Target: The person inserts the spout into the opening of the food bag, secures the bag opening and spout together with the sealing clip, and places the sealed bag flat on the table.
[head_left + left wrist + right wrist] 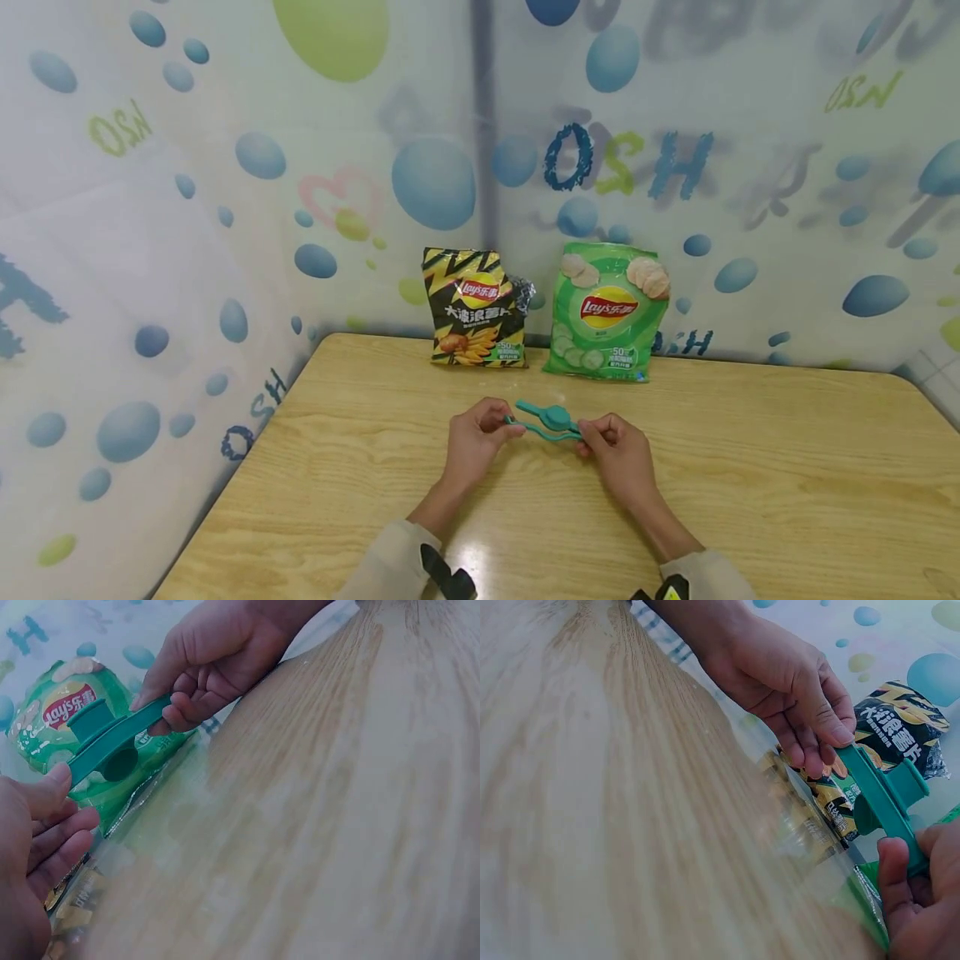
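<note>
A teal-green bag clip (pixel 557 417) with a round spout is held level above the table by both hands. Its two long bars stand apart at the left end and meet at the right in the head view. My left hand (pixel 474 440) pinches the left end of the lower bar between thumb and forefinger. At the other end, the right hand (pixel 622 460) grips the clip with thumb and fingers. The wrist views show the clip's spout (pixel 907 782) and bar from closer up.
Behind the hands, a black-and-yellow chip bag (pixel 476 312) with crumpled foil at its side and a green chip bag (pixel 606 312) stand upright against the patterned curtain (pixel 360 167). Both are on the wooden table (pixel 750 467), near its back edge.
</note>
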### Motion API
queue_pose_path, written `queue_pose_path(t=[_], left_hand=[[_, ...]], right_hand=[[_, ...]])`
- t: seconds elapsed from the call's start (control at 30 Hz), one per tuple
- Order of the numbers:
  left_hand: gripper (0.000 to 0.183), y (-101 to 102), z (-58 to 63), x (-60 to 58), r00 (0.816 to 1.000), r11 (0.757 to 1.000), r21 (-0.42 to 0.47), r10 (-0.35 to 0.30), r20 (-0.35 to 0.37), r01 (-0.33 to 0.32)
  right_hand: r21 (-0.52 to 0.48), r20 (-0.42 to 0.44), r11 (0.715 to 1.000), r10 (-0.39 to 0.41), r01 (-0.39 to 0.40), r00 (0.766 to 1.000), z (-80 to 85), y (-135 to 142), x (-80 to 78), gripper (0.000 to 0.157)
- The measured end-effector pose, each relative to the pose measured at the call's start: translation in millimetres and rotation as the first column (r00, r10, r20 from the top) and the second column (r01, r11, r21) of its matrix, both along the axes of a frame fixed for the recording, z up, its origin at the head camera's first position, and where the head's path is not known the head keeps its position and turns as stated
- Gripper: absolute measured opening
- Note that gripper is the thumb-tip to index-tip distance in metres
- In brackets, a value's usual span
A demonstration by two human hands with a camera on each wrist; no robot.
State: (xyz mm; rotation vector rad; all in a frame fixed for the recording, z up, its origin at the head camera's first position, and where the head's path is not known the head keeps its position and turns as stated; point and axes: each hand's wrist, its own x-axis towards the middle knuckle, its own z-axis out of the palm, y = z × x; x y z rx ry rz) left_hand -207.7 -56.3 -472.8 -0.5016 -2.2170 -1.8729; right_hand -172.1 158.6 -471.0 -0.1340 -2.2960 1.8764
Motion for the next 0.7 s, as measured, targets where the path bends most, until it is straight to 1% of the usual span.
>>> queue_pose_path(t=[0.13, 0.3, 0.37, 0.4, 0.47, 0.57, 0.63, 0.67, 0.7], left_hand=[[0.018, -1.3, -2.0, -1.1, 0.999, 0.999, -0.030, -0.035, 0.018, 0.035], [0.016, -0.6, 0.9, 1.1, 0.993, 0.995, -0.065, -0.072, 0.088, 0.078], [0.015, 0.0, 4.7, 3.4, 0.990, 0.992, -0.083, -0.091, 0.107, 0.100], [0.014, 0.1, 8.8, 5.7, 0.988, 0.989, -0.092, -0.105, 0.110, 0.115], [0.012, 0.1, 16.3, 9.8, 0.981, 0.983, -0.086, -0.154, 0.118, 0.164], [0.009, -1.0, 27.7, 16.4, 0.970, 0.972, -0.062, -0.218, 0.111, 0.225], [0.008, -1.4, 31.4, 18.2, 0.974, 0.975, -0.056, -0.211, 0.079, 0.216], [0.008, -1.5, 32.0, 18.5, 0.980, 0.980, -0.055, -0.191, 0.050, 0.193], [0.007, -1.5, 31.4, 18.3, 0.988, 0.986, -0.058, -0.157, 0.007, 0.157]], right_hand=[[-0.034, 0.002, 0.999, -0.022, 0.022, 1.000, -0.7, -0.5, -0.8, 0.020], [-0.041, 0.009, 0.997, -0.066, 0.066, 0.998, -0.3, -0.1, -1.6, 0.020], [-0.045, 0.013, 0.996, -0.079, 0.080, 0.997, -0.1, 0.7, -2.1, 0.020], [-0.048, 0.015, 0.995, -0.086, 0.086, 0.996, -0.1, 1.3, -2.3, 0.020], [-0.060, 0.022, 0.994, -0.092, 0.093, 0.996, 0.1, 2.7, -3.0, 0.019], [-0.059, 0.029, 0.995, -0.074, 0.076, 0.997, 0.7, 4.2, -3.6, 0.019], [-0.046, 0.034, 0.997, -0.055, 0.057, 0.998, 1.1, 4.9, -3.8, 0.020], [-0.039, 0.035, 0.998, -0.046, 0.047, 0.998, 1.2, 5.1, -3.9, 0.020], [-0.033, 0.037, 0.999, -0.037, 0.038, 0.999, 1.3, 5.1, -4.0, 0.021]])
